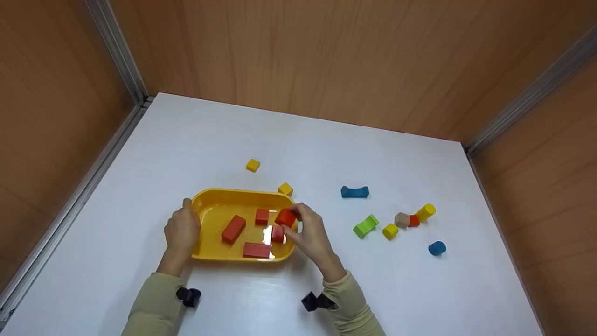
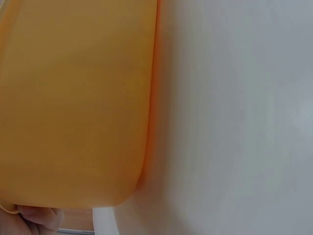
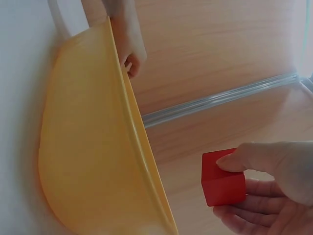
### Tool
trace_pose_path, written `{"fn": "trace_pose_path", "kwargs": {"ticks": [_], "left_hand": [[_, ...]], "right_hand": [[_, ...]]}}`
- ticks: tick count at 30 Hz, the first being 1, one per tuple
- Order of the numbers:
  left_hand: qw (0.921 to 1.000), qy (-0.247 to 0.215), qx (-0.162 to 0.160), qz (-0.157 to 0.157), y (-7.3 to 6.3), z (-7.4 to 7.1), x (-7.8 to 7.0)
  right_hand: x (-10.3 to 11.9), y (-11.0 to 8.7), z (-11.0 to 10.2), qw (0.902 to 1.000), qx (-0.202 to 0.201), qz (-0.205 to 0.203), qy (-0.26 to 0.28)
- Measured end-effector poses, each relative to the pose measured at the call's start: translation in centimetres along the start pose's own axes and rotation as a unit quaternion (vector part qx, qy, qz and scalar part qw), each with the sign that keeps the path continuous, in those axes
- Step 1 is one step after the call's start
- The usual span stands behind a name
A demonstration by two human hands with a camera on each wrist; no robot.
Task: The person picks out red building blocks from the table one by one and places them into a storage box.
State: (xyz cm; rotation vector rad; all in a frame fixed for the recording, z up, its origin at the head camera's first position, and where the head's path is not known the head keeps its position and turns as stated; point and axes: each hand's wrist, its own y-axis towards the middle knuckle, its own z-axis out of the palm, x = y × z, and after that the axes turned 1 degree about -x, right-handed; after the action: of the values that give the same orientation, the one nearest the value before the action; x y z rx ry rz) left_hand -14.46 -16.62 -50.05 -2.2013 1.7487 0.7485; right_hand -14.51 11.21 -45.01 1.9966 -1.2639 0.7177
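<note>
A yellow plastic tray [image 1: 214, 249] with several red wooden blocks in it stands on the white table. My left hand [image 1: 182, 228] grips the tray's left rim; in the left wrist view its fingers [image 2: 41, 219] show at the lower left beside the tray wall [image 2: 73, 107]. Over the tray's right end, my right hand [image 1: 311, 233] pinches a red cube [image 3: 223, 178] between thumb and fingers, above the rim. Beneath that cube, another red block [image 1: 277, 234] lies in the tray, near a red brick [image 1: 256, 250] and a longer one [image 1: 233, 229].
Yellow cubes [image 1: 253, 165] lie behind the tray, one close to its back rim. Farther right are a blue curved block [image 1: 354, 192], a green block [image 1: 366, 226], yellow cylinders [image 1: 425, 213], a small red block [image 1: 414, 220] and a blue cylinder [image 1: 437, 248]. Wooden walls [image 1: 298, 60] enclose the table.
</note>
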Motion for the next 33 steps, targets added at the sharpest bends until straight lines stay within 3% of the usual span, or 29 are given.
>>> {"fn": "trace_pose_path", "kwargs": {"ticks": [6, 14, 33], "left_hand": [[1.0, 0.001, -0.005, 0.004, 0.0, -0.1, -0.1], [1.0, 0.001, 0.006, 0.0, 0.1, -0.2, -0.1], [0.9998, 0.004, 0.016, -0.009, 0.3, 0.3, -0.1]], "right_hand": [[0.5, 0.3, 1.4, 0.9995, 0.026, -0.015, 0.008], [0.7, 0.8, 3.2, 0.9985, 0.037, -0.032, -0.026], [0.0, 2.2, 6.1, 0.9891, 0.123, 0.017, -0.079]]}}
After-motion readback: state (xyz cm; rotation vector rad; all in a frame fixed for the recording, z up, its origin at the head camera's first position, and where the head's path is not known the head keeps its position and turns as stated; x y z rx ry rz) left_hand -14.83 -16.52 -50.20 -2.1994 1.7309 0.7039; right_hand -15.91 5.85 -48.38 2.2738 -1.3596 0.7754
